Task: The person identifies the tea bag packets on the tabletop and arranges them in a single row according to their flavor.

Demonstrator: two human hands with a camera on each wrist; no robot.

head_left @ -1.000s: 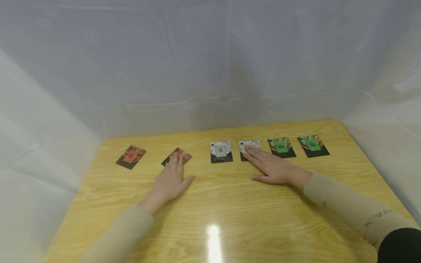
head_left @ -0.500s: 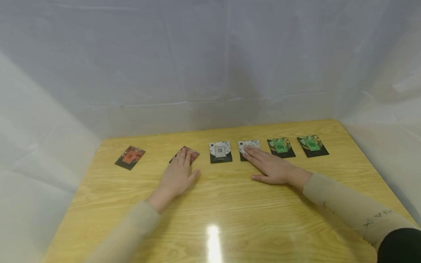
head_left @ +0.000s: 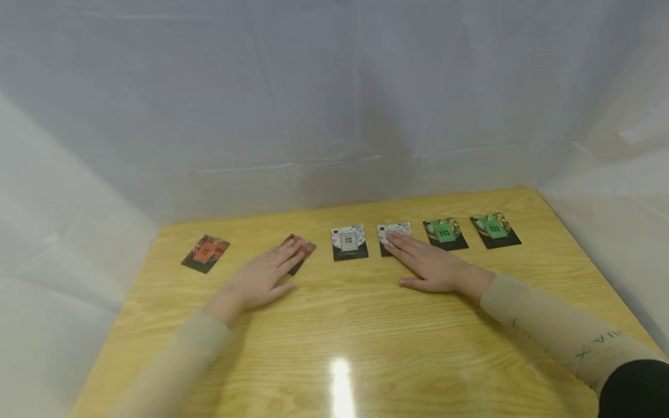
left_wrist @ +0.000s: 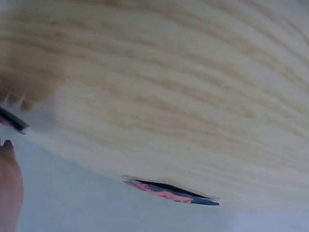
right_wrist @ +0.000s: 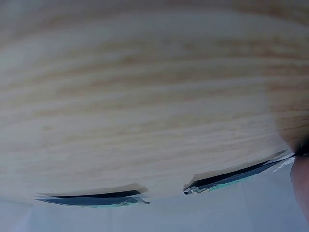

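In the head view my left hand point(head_left: 256, 280) lies with straight fingers on a flat red-and-black packet point(head_left: 307, 246), covering much of it. That packet sits slanted on the table. My right hand point(head_left: 436, 267) rests flat, its fingertips on the lower part of a white-and-black packet point(head_left: 391, 230). Between the hands lies another white-and-black packet point(head_left: 349, 242), squarely placed. Farther left is a second red packet point(head_left: 205, 253), also slanted; the left wrist view shows a red packet point(left_wrist: 169, 191) edge-on.
Two green-and-black packets point(head_left: 445, 234) lie right of the white ones, along the same row; the right wrist view shows a green packet point(right_wrist: 94, 199) edge-on. The wooden table point(head_left: 334, 325) ends at a white sheet point(head_left: 334, 116) behind and at both sides.
My left hand has slid the red packet to the right, toward the white ones, and turned it so its slant differs. The right hand has stayed in place.
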